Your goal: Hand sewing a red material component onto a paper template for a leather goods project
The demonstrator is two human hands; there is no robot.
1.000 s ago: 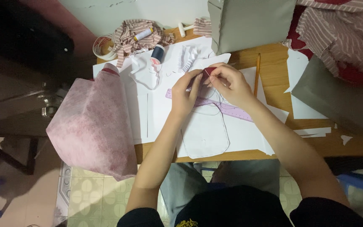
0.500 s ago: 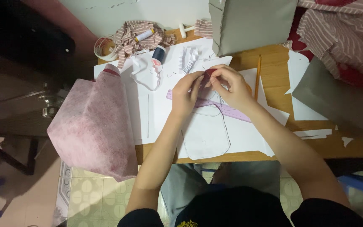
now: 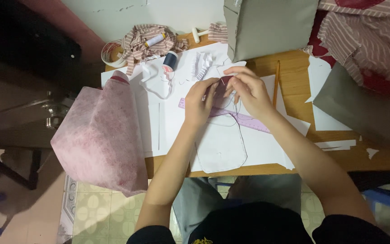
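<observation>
Over the wooden table (image 3: 339, 160), my left hand (image 3: 200, 101) and my right hand (image 3: 248, 90) meet and pinch a small dark red piece of fabric (image 3: 225, 81) between their fingertips. A thin dark thread (image 3: 235, 113) hangs from the fabric over the white paper sheets (image 3: 222, 144). Under my wrists lies a purple ruler (image 3: 249, 121). Whether a needle is in my fingers is too small to tell.
A pink fabric bag (image 3: 100, 140) hangs off the table's left edge. Behind are a dark thread spool (image 3: 170, 60), striped cloth scraps with a white spool (image 3: 152, 40), a tape roll (image 3: 111, 53), a grey box (image 3: 267, 25), a pencil (image 3: 276, 83) and a grey bag (image 3: 362, 108).
Both hands have shifted slightly away from me along the table, still joined on the small red fabric piece. Nothing else has moved.
</observation>
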